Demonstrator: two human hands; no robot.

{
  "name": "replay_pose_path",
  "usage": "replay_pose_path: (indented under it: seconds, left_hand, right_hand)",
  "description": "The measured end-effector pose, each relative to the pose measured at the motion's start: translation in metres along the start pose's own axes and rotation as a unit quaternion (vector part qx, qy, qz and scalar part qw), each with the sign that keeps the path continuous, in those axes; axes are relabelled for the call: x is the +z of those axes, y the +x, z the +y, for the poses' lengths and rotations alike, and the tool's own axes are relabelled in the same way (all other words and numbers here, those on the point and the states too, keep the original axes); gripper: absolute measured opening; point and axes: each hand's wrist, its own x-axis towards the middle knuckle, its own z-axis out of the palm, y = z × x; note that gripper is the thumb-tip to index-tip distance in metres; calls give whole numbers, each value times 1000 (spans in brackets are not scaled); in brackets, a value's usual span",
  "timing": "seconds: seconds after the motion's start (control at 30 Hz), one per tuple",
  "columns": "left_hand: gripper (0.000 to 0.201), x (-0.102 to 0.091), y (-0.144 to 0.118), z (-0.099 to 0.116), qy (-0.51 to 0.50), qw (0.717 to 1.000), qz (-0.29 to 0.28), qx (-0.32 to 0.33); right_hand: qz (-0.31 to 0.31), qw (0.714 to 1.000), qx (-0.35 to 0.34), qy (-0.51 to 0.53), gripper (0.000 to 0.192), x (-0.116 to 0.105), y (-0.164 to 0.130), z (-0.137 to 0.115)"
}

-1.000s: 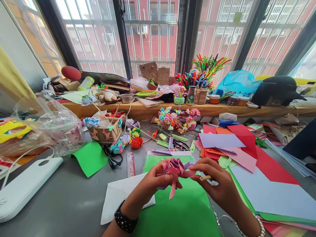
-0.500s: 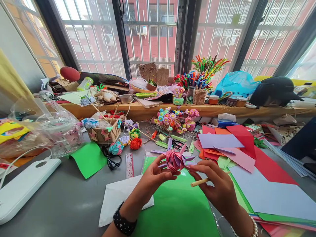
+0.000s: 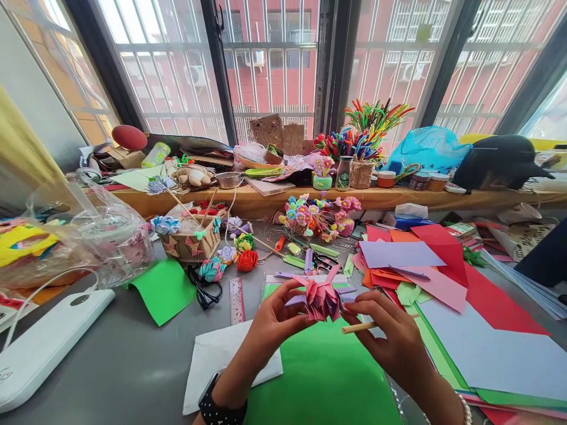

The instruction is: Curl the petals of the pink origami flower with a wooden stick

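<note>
Holding a pink-and-purple folded paper flower (image 3: 322, 298) above the green paper sheet (image 3: 319, 378), both hands pinch it from opposite sides. Left hand (image 3: 274, 319) grips the flower's left side with thumb and fingertips; the contact under the petals is hidden. Right hand (image 3: 392, 333) touches the flower's right edge with its fingertips and also clamps a thin wooden stick (image 3: 370, 324) between its fingers; the stick's right end sits behind the fingers. Left wrist wears a black watch (image 3: 217, 407), cut off by the bottom edge. Right forearm also runs off frame.

Left of the green sheet: a white paper sheet (image 3: 212, 363), partly under the left forearm, then bare grey tabletop (image 3: 124, 366), the only open room. A ruler (image 3: 237, 300) lies just beyond the white sheet. Right of the green sheet: stacked coloured paper (image 3: 425, 262) and a large lavender sheet (image 3: 491, 348), crowding that side. Behind the flower, small clutter is too tangled to identify.
</note>
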Motion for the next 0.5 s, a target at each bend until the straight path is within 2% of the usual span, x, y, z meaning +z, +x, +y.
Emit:
replay_pose_path:
  seconds: [0.1, 0.17, 0.27, 0.5]
  left_hand:
    - [40, -3, 3, -2, 8, 1000, -20, -7]
    - [40, -4, 5, -4, 12, 1000, -9, -15]
    - [45, -3, 6, -4, 12, 1000, 4, -27]
    - [69, -3, 7, -5, -37, 993, -31, -106]
  right_hand:
    - [-1, 1000, 25, 5, 15, -4, 0, 3]
    - [9, 998, 62, 4, 21, -7, 1, 5]
    - [19, 994, 110, 11, 19, -10, 0, 9]
    - [-41, 989, 122, 78, 10, -9, 0, 10]
